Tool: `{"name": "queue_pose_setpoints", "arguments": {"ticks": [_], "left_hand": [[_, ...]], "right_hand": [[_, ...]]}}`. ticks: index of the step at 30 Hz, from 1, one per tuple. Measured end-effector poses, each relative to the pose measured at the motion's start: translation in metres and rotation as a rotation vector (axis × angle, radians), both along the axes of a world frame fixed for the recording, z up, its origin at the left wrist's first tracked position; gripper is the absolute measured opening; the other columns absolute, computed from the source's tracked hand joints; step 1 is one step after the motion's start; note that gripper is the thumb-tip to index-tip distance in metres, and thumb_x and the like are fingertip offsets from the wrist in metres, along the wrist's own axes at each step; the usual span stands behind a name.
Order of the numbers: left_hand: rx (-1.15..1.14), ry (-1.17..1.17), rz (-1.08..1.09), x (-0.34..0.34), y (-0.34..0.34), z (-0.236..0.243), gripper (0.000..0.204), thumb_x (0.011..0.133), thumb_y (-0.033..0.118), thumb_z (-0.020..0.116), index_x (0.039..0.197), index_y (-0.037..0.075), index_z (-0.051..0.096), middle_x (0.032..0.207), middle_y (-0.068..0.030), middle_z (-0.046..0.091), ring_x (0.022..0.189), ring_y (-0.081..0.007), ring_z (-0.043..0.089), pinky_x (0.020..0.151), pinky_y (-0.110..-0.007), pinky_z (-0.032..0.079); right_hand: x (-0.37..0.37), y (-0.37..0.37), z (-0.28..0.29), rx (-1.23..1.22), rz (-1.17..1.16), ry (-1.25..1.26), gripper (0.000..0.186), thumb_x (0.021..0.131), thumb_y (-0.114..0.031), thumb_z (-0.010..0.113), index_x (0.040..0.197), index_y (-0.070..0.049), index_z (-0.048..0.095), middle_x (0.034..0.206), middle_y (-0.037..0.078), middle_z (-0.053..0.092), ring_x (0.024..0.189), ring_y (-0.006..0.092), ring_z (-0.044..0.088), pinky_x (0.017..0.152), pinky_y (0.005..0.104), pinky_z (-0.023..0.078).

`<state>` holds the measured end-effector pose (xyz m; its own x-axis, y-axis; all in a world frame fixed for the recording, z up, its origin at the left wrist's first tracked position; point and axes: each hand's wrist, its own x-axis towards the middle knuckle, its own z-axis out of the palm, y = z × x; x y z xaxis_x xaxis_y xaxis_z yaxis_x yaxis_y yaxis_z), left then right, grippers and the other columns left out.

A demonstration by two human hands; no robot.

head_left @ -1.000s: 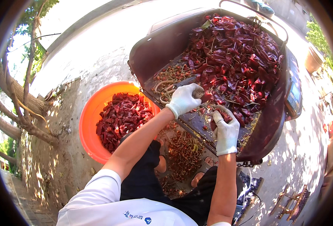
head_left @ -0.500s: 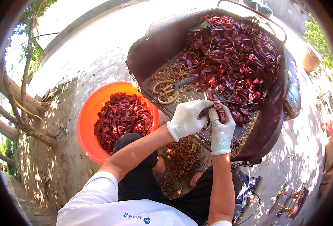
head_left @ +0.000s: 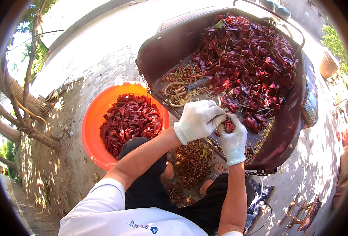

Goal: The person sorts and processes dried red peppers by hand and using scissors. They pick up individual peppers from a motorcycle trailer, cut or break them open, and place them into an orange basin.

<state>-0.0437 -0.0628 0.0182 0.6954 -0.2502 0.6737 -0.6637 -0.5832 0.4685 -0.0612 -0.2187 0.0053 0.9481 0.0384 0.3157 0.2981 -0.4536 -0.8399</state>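
Observation:
Both my hands wear white knit gloves and meet above the near edge of a dark brown cart tray [head_left: 158, 53]. My right hand [head_left: 234, 142] is closed round a dried red chili pepper [head_left: 229, 126], only part of which shows between the fingers. My left hand [head_left: 199, 121] is pinched closed against the fingertips of the right; whatever lies in that pinch is hidden. Beyond the hands, a large heap of dried red chili peppers [head_left: 252, 59] fills the far right of the tray. Scissors [head_left: 184, 89] with tan handles rest in the tray among stem bits and seeds.
Left of my knees stands an orange basin [head_left: 90, 137] holding red chili pieces [head_left: 130, 124]. Chili stems [head_left: 193, 165] litter the ground between my feet. A device with a display [head_left: 311, 103] is fixed to the tray's right side. A small wooden stool [head_left: 304, 212] sits lower right; tree trunks [head_left: 32, 102] rise at left.
The chili pepper has sunk deeper into my right hand, so less of it shows. My left fingertips have shifted slightly toward the right hand. The view has moved a little.

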Motion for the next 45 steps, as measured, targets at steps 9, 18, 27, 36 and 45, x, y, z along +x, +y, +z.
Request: {"name": "queue_pose_setpoints", "arguments": {"ticks": [9, 18, 27, 36, 45], "left_hand": [[-1.02, 1.027, -0.216, 0.01, 0.005, -0.003, 0.023, 0.095, 0.023, 0.063, 0.088, 0.002, 0.069, 0.071, 0.0007, 0.062, 0.061, -0.0065, 0.056, 0.054, -0.023, 0.044], [-0.48, 0.659, -0.188, 0.013, 0.02, 0.007, 0.026, 0.089, 0.021, 0.07, 0.105, 0.001, 0.07, 0.083, -0.0032, 0.066, 0.075, -0.0119, 0.062, 0.066, -0.026, 0.05], [0.027, 0.319, -0.257, 0.004, 0.019, 0.011, 0.032, 0.076, 0.011, 0.076, 0.107, 0.008, 0.071, 0.094, -0.0087, 0.066, 0.085, -0.0231, 0.066, 0.073, -0.033, 0.053], [-0.152, 0.354, -0.11, 0.001, 0.015, 0.01, 0.026, 0.078, 0.009, 0.074, 0.103, 0.003, 0.07, 0.095, -0.0083, 0.069, 0.084, -0.016, 0.068, 0.075, -0.027, 0.053], [-0.598, 0.87, -0.28, -0.005, 0.02, 0.027, 0.03, 0.083, 0.01, 0.078, 0.106, -0.006, 0.068, 0.106, -0.0094, 0.069, 0.094, -0.0126, 0.065, 0.084, -0.027, 0.052]], "right_hand": [[-0.012, 0.006, 0.015, 0.328, 0.46, 0.147, 0.023, 0.082, -0.001, 0.071, 0.104, -0.001, 0.067, 0.089, 0.006, 0.069, 0.082, 0.013, 0.063, 0.078, 0.027, 0.05], [0.002, -0.003, 0.002, 0.303, 0.122, 0.141, 0.038, 0.081, -0.001, 0.069, 0.118, -0.003, 0.062, 0.101, 0.012, 0.068, 0.094, 0.0181, 0.065, 0.085, 0.0305, 0.05], [0.001, -0.003, 0.002, 0.095, 0.171, 0.03, 0.053, 0.079, 0.002, 0.066, 0.131, -0.003, 0.053, 0.101, 0.018, 0.067, 0.092, 0.0264, 0.067, 0.08, 0.0359, 0.052], [-0.004, 0.006, 0.014, 0.484, 0.164, 0.401, 0.018, 0.09, -0.008, 0.066, 0.107, -0.002, 0.064, 0.075, -0.001, 0.058, 0.052, 0.0046, 0.049, 0.046, 0.0216, 0.038], [-0.007, 0.009, 0.007, 0.584, 0.06, 0.331, 0.016, 0.094, -0.014, 0.066, 0.102, 0.0, 0.064, 0.073, -0.002, 0.057, 0.056, 0.0052, 0.049, 0.05, 0.0224, 0.041]]}}
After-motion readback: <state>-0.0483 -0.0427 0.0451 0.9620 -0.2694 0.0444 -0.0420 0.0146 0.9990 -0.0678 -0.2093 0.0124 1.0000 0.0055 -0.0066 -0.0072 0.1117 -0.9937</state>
